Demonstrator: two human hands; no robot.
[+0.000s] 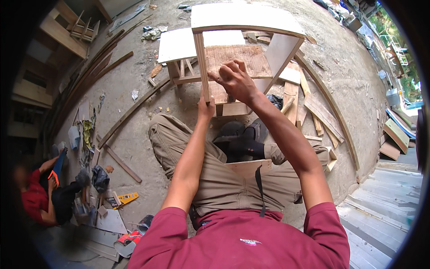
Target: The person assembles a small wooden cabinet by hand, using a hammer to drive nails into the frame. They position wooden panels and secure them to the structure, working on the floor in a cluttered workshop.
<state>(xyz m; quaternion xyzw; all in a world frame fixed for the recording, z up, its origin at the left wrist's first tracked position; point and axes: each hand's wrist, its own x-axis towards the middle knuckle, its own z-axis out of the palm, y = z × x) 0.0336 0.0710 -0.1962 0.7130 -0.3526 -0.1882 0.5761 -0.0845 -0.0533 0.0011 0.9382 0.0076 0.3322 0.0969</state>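
In front of me stands an open wooden cabinet frame [247, 20] with a white top and a side panel at each end. My left hand [206, 109] is closed around the lower end of its left side panel [200, 62]. My right hand [236, 83] is inside the opening, its fingers curled and one digit reaching to that panel's inner face. Whatever the right hand holds, if anything, is too small or hidden to make out. Below and behind it lies a rough brown board [242, 58]. A lower white-topped section [174, 46] adjoins on the left.
Long wooden strips [134, 112] lie curved by the lens on both sides. Offcut boards [322, 114] are piled at the right. Another person [38, 197] sits at far left with an orange-handled saw [54, 177]. A yellow tool [127, 198] and corrugated metal sheets [380, 215] lie nearby.
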